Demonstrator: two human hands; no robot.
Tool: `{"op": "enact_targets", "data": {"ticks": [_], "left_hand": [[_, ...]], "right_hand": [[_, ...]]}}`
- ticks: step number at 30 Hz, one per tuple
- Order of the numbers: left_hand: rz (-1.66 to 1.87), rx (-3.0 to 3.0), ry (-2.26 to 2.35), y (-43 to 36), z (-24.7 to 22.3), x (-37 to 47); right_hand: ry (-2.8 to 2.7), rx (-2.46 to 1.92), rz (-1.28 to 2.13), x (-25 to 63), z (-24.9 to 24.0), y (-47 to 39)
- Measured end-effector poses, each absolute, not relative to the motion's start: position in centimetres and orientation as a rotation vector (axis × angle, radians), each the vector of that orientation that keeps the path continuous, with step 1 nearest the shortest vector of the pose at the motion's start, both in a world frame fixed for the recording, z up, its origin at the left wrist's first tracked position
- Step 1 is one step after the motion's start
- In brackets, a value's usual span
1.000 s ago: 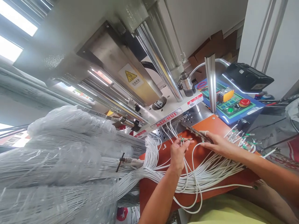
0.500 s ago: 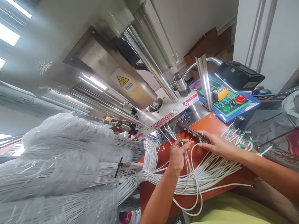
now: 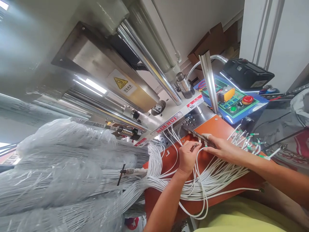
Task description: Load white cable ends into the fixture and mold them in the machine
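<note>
My left hand (image 3: pixel 189 158) is closed in a pinch near the front of the press, over the orange board. Its fingertips are on the end of a white cable, with a small metallic piece showing between them. Beside it my right hand (image 3: pixel 220 149) grips the near end of a narrow metal bar (image 3: pixel 195 133), thumb on top and fingers beneath. Small green-and-white cable ends sit along this bar, close to both hands. White cables (image 3: pixel 205 185) loop down below the hands across the orange board (image 3: pixel 218 127). What lies inside the left fist is partly hidden.
The press (image 3: pixel 166 124), with polished rods and a heat-warning sticker, stands ahead. At right is a blue control box (image 3: pixel 253 111) with buttons. Plastic-wrapped cable bundles (image 3: pixel 72 170) fill the left. Cable ends with green connectors (image 3: pixel 251 145) stick out at right.
My left hand has moved slightly right and up, closer to the metal bar, its fingers curling further. My right hand stays on the bar. The camera view has shifted a little.
</note>
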State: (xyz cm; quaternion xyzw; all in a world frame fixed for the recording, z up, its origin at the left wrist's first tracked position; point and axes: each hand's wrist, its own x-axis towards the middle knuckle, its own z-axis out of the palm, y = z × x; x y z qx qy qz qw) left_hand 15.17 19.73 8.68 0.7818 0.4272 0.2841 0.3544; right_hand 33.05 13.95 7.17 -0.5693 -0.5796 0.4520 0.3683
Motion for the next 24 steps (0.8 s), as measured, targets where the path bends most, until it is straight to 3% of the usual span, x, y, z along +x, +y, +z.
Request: {"op": "enact_targets", "data": {"ticks": [17,24], "left_hand": [[0.782,2.115,1.168,19.35,8.46,15.60],[0.682,1.657,1.113,20.18,8.53,15.31]], "right_hand": [[-1.544,-1.543,0.957,32.28,7.13,13.62],[-1.556,-1.580,0.914,32.10,6.91,13.49]]}}
